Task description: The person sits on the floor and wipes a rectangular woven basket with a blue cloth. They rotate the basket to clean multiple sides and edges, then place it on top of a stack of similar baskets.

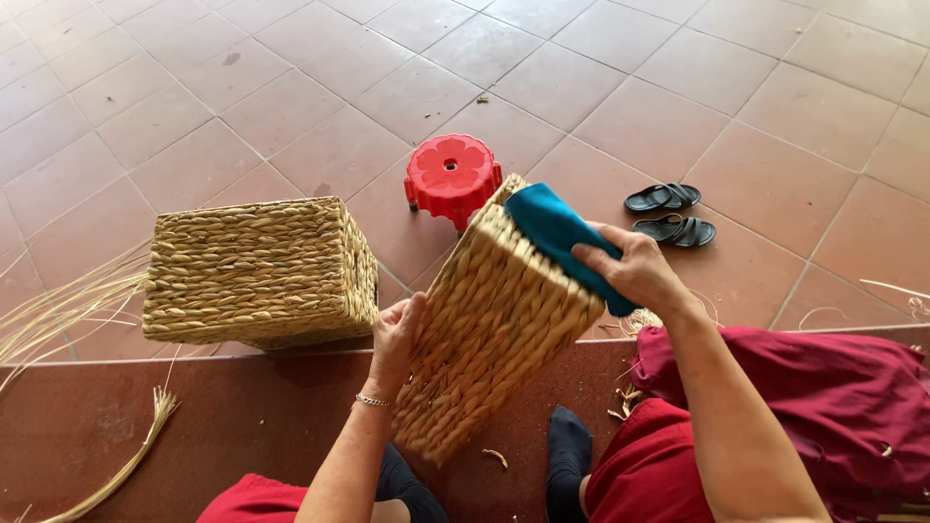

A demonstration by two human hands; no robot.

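Head view shows the left hand (395,334) clasping the tilted rectangular woven straw basket (494,324) while the right hand (635,271) presses a folded teal cloth (557,232) on its upper edge, a second finished-looking woven basket (257,271) beside the left grip.

A straw-yellow braided pattern is shown on the tilted woven rectangular basket (494,320). A teal cloth (557,232) is seen upon it, a round red plastic stool (451,177) behind it, black sandals (670,213) beside.
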